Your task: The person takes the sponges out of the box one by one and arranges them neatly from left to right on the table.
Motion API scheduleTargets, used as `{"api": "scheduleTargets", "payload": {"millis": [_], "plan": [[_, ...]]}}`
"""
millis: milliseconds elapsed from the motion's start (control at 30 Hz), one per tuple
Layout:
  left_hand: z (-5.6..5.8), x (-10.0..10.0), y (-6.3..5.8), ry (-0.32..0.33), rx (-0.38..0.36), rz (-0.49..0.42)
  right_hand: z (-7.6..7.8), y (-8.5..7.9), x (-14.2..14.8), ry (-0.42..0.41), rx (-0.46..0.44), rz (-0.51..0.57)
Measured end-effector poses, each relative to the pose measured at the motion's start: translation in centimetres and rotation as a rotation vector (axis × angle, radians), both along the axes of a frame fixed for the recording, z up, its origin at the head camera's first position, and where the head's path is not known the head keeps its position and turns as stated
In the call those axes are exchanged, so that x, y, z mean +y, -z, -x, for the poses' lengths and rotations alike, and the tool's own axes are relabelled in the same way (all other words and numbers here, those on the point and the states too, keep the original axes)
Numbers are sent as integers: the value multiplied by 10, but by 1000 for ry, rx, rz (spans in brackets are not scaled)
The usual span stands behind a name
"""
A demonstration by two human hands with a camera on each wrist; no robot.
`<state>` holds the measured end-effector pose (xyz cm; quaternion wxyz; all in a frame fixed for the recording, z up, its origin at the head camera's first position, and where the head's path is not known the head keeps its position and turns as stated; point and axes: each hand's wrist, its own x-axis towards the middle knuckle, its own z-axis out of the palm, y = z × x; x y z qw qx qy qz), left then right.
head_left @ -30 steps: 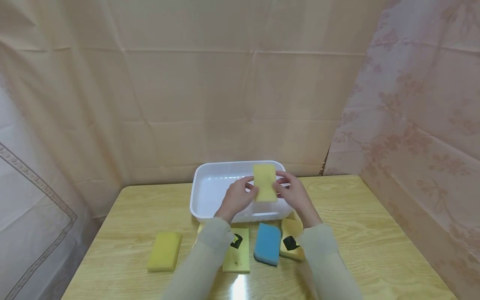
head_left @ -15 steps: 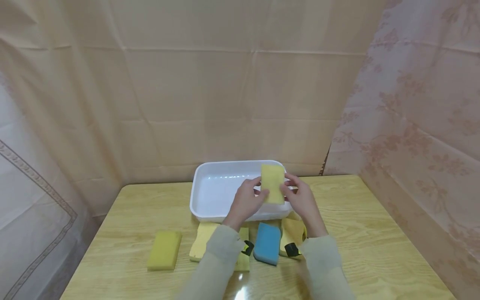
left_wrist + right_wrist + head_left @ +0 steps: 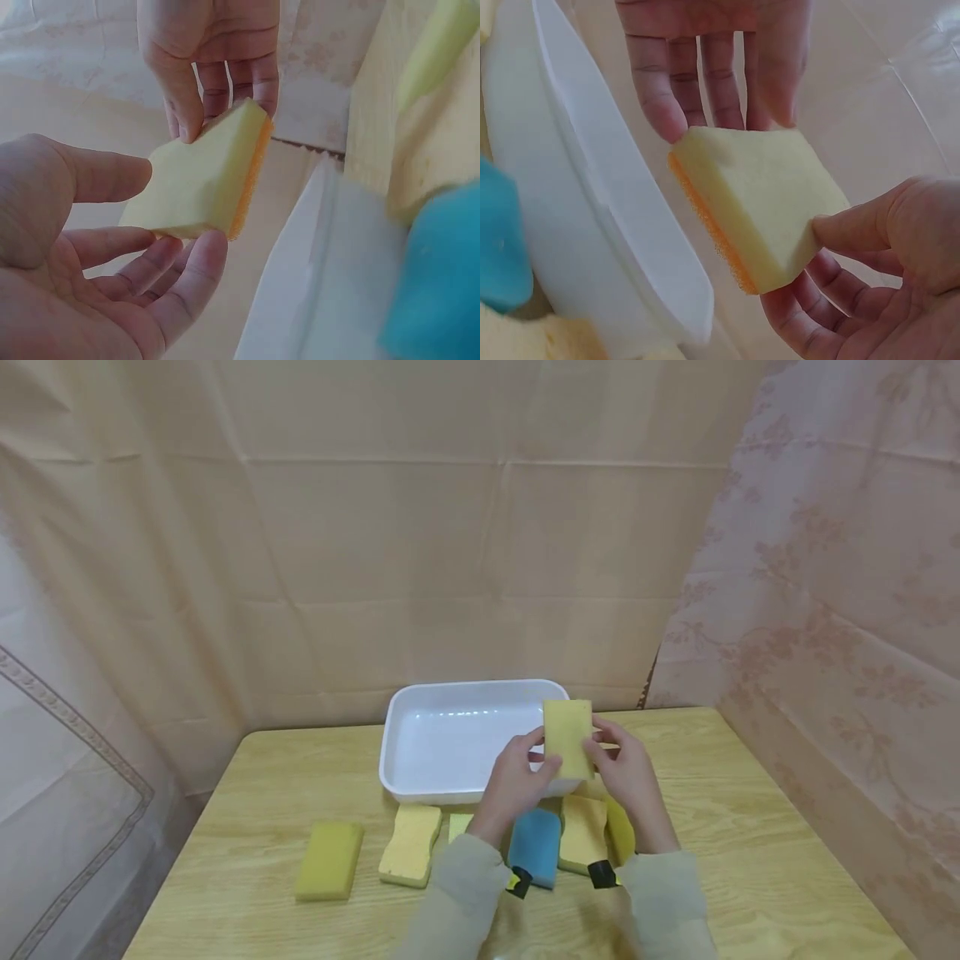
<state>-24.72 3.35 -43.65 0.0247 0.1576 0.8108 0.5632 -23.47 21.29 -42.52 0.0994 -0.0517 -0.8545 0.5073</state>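
A pale yellow sponge with a thin orange scrub layer on its back is held up over the right end of the white tray. My left hand pinches its left edge between thumb and fingers, while my right hand grips the opposite edge. In the left wrist view the orange layer shows along one side of the sponge. From the right wrist the same sponge appears tilted, with both thumbs on its pale face.
Along the tray's near side lie a wavy pale yellow sponge, a partly covered light green one, a blue one and a wavy orange-yellow one. A yellow sponge sits apart at left. Behind the table hangs a beige curtain.
Both hands have shifted right and slightly nearer, carrying the sponge between them. My left sleeve has uncovered the wavy pale yellow sponge and now covers most of the light green one.
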Motion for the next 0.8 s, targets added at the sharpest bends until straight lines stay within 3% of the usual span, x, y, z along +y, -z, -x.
{"api": "scheduleTargets", "payload": {"millis": [367, 800], "plan": [[-21, 22, 14, 65, -10, -115, -21, 11, 21, 66, -23, -70], [-41, 54, 27, 90, -108, -105, -43, 20, 49, 138, -56, -87]]}}
